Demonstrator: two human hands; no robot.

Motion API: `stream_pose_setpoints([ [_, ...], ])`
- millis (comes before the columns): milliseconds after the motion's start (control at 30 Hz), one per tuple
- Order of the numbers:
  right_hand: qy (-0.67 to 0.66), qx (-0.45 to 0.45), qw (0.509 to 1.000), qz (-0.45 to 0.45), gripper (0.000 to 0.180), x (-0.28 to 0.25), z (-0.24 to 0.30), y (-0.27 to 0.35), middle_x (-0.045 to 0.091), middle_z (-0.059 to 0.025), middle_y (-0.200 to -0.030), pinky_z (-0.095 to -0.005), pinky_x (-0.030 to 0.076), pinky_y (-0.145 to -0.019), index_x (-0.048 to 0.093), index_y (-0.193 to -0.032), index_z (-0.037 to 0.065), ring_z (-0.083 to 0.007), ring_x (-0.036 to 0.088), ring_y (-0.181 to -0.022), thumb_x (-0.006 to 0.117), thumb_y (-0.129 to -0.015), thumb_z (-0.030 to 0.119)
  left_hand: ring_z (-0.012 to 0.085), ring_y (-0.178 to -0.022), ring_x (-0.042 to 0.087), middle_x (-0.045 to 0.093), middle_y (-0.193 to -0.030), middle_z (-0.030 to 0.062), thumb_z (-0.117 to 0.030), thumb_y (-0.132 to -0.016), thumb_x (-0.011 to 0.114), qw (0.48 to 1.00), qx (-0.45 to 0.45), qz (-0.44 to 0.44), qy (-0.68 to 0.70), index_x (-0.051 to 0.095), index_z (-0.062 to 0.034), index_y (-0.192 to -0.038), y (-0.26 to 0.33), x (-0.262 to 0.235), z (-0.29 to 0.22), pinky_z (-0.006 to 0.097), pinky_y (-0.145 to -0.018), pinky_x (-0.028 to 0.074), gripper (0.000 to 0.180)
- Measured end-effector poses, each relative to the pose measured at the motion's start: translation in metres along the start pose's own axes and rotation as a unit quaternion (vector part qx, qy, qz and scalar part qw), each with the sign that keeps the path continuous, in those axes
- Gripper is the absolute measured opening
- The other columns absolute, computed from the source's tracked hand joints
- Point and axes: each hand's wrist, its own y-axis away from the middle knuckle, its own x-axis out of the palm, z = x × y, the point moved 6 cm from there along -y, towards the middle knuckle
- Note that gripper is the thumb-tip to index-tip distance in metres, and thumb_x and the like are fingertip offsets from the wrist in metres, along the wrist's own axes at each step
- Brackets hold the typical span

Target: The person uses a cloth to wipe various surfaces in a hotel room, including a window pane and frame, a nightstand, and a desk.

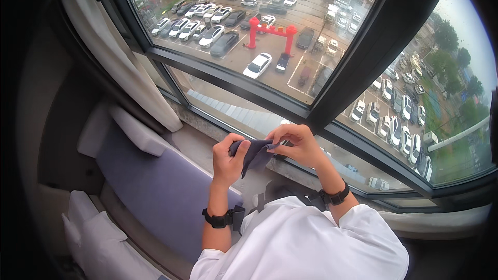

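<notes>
A small dark grey-blue cloth is stretched between my two hands in front of the window. My left hand is closed round one end of it, thumb lying on top. The fingertips of my right hand pinch the other end, where the fabric bunches into folds. A loose part of the cloth hangs down between the hands. Which kind of cloth item it is, I cannot tell.
A window with dark frames stands right ahead, a parking lot with cars far below. To my left is a sofa with a blue-grey seat and pale cushions. A beige curtain hangs beside the window.
</notes>
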Motion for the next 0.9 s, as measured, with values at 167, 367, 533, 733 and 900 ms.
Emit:
stream_pose_setpoints([
  [167,0.171,0.018,0.985,0.030,0.019,-0.009,0.002,-0.020,0.065,-0.0031,-0.081,-0.0263,0.050,-0.068,0.067,-0.084,0.003,-0.0136,0.062,-0.075,0.080,-0.070,0.001,0.0134,-0.055,0.048,0.053,-0.059,0.0067,-0.027,-0.089,0.070,0.998,-0.009,0.067,-0.021,0.056,-0.0010,-0.076,-0.012,0.012,0.003,0.029,-0.053,0.041,0.032],
  [367,0.251,0.030,0.968,-0.013,0.023,-0.037,0.005,-0.051,0.056,-0.0057,-0.074,-0.0297,0.046,-0.059,0.056,-0.078,0.002,-0.0166,0.056,-0.067,0.078,-0.072,0.002,0.0142,-0.055,0.042,0.046,-0.060,0.0058,-0.028,-0.085,0.075,0.993,0.055,0.073,-0.070,0.055,-0.0005,-0.074,-0.066,0.023,0.006,0.030,-0.051,0.036,0.035],
  [533,0.267,-0.018,0.959,-0.091,0.016,-0.057,0.028,-0.078,0.059,-0.0061,-0.081,-0.0297,0.045,-0.058,0.062,-0.086,0.004,-0.0163,0.057,-0.066,0.073,-0.074,0.001,0.0145,-0.054,0.047,0.050,-0.068,0.0058,-0.017,-0.081,0.078,0.977,0.103,0.101,-0.155,0.061,-0.0011,-0.080,-0.112,0.016,-0.009,0.028,-0.050,0.038,0.023],
  [733,0.327,-0.094,0.926,-0.161,0.021,-0.067,0.039,-0.106,0.063,-0.0057,-0.088,-0.0321,0.050,-0.060,0.070,-0.094,0.009,-0.0215,0.064,-0.068,0.070,-0.076,-0.002,0.0124,-0.063,0.064,0.061,-0.075,0.0062,-0.003,-0.080,0.075,0.978,0.102,0.110,-0.147,0.065,0.0003,-0.087,-0.155,0.008,-0.014,0.025,-0.056,0.050,0.013],
  [900,0.328,-0.126,0.909,-0.226,0.027,-0.066,0.032,-0.110,0.062,-0.0071,-0.088,-0.0323,0.051,-0.057,0.072,-0.097,0.011,-0.0211,0.067,-0.067,0.070,-0.075,-0.005,0.0173,-0.065,0.068,0.070,-0.078,0.0107,-0.005,-0.080,0.075,0.972,0.109,0.162,-0.128,0.068,-0.0006,-0.090,-0.192,0.008,-0.029,0.027,-0.059,0.052,0.013],
])
